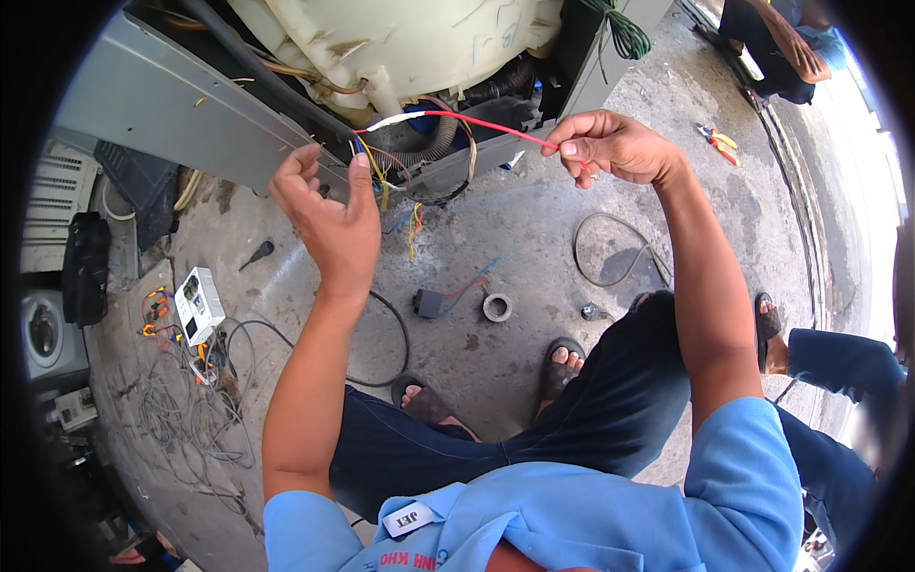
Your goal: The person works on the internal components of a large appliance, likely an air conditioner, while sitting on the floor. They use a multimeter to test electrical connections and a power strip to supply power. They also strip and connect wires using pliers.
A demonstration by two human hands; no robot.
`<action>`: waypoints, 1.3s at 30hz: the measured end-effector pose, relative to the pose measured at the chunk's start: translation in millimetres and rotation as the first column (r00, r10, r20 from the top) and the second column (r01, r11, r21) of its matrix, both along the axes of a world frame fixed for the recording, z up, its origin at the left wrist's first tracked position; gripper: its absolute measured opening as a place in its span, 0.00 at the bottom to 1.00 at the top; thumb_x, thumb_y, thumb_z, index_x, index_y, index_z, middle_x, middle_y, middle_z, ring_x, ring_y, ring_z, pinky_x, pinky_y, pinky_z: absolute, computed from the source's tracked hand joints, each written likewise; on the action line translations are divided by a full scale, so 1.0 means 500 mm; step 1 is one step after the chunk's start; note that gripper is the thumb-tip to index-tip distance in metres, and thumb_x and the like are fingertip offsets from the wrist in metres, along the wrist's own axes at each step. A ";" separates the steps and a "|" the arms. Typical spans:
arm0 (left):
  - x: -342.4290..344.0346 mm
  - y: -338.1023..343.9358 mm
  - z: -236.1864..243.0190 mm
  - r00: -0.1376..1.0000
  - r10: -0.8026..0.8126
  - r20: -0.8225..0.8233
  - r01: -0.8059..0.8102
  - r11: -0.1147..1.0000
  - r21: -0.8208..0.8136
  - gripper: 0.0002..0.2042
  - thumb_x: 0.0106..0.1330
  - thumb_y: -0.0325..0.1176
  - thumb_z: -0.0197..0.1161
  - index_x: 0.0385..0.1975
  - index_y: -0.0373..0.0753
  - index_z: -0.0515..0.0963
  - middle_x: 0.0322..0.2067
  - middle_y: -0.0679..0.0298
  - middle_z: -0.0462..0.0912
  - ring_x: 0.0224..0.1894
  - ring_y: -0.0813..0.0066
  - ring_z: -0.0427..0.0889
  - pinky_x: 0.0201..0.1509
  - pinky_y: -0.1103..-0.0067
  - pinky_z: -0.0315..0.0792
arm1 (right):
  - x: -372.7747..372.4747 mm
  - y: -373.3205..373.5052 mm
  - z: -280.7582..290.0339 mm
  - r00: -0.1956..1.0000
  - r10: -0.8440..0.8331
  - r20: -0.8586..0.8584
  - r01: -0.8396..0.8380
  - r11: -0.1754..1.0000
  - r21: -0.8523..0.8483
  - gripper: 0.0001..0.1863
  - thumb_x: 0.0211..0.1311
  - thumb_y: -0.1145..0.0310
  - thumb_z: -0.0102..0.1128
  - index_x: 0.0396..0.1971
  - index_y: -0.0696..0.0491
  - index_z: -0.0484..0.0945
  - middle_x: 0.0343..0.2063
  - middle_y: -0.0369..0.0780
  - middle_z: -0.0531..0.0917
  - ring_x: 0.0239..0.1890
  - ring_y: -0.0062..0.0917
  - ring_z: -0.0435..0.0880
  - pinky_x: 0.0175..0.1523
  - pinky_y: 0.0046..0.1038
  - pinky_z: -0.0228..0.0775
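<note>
In front of me stands a washing machine with its cabinet opened, showing the cream plastic tub and the grey metal side panel. My right hand pinches a red wire between thumb and fingers. That wire runs left to a white sleeved stretch near the cabinet's lower edge. My left hand is raised palm-up beside a bundle of thin coloured wires, thumb and fingers apart. Its thumb overlaps the bundle; whether it touches the wires I cannot tell. A grey corrugated hose lies behind them.
Pliers with red-yellow handles lie at the right. On the floor are a metal ring, a small dark box, a white socket box and tangled cables. Other people are at the right.
</note>
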State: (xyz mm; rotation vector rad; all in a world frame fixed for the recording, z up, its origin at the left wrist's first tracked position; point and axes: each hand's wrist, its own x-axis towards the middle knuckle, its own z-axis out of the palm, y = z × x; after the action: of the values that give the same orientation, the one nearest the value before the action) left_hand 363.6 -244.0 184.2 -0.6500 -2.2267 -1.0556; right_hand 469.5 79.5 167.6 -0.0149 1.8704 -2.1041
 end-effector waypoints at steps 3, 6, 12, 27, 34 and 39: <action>0.043 0.014 0.048 0.786 -0.533 -0.312 0.474 0.845 -0.248 0.24 0.61 0.31 0.69 0.54 0.32 0.67 0.54 0.51 0.70 0.51 0.58 0.76 0.57 0.65 0.71 | -0.008 -0.094 0.043 0.992 0.122 0.043 -0.128 0.972 0.198 0.10 0.65 0.66 0.63 0.43 0.54 0.84 0.25 0.36 0.82 0.18 0.16 0.76 0.23 0.19 0.67; 0.102 0.032 0.067 0.683 -0.687 0.248 0.730 0.626 -0.274 0.31 0.59 0.31 0.71 0.61 0.35 0.65 0.55 0.50 0.71 0.54 0.57 0.76 0.56 0.68 0.73 | -0.014 -0.180 0.080 0.965 0.260 0.043 -0.262 0.930 0.258 0.10 0.65 0.65 0.63 0.40 0.54 0.85 0.24 0.35 0.82 0.17 0.16 0.75 0.22 0.20 0.66; 0.079 -0.012 0.041 0.673 -0.612 0.414 0.717 0.678 -0.163 0.10 0.62 0.26 0.66 0.43 0.34 0.82 0.24 0.60 0.76 0.23 0.68 0.75 0.29 0.74 0.69 | -0.012 -0.157 0.088 0.983 0.173 0.068 -0.186 0.913 0.364 0.11 0.67 0.62 0.62 0.37 0.55 0.84 0.20 0.34 0.80 0.21 0.15 0.77 0.25 0.19 0.66; 0.037 -0.069 0.068 0.510 -0.670 0.540 0.807 0.590 -0.030 0.06 0.64 0.28 0.65 0.36 0.33 0.83 0.27 0.61 0.80 0.28 0.75 0.79 0.33 0.78 0.71 | -0.019 -0.241 0.082 0.904 0.304 -0.302 -0.158 0.891 0.425 0.16 0.70 0.62 0.59 0.25 0.58 0.76 0.17 0.31 0.71 0.21 0.15 0.69 0.26 0.21 0.61; -0.033 -0.145 0.072 0.528 -0.589 0.612 0.531 0.791 0.304 0.10 0.69 0.33 0.62 0.41 0.32 0.82 0.28 0.68 0.80 0.28 0.84 0.73 0.33 0.85 0.67 | -0.044 -0.129 -0.038 0.968 0.124 0.220 -0.248 0.638 0.729 0.22 0.68 0.51 0.58 0.29 0.57 0.81 0.22 0.39 0.81 0.26 0.26 0.80 0.32 0.28 0.72; -0.040 -0.146 0.088 0.506 -0.581 0.638 0.496 0.801 0.336 0.13 0.70 0.37 0.61 0.44 0.34 0.82 0.28 0.68 0.81 0.28 0.87 0.71 0.34 0.88 0.66 | -0.031 -0.286 -0.287 0.731 0.446 0.516 -0.605 0.076 0.792 0.17 0.59 0.62 0.60 0.36 0.62 0.83 0.37 0.51 0.85 0.45 0.44 0.84 0.47 0.42 0.76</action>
State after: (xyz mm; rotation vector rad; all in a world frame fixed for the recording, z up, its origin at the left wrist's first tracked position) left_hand 343.5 -317.1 228.4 -1.0736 -2.6356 -2.0463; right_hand 453.9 -63.3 24.1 -0.2375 2.2202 -0.2552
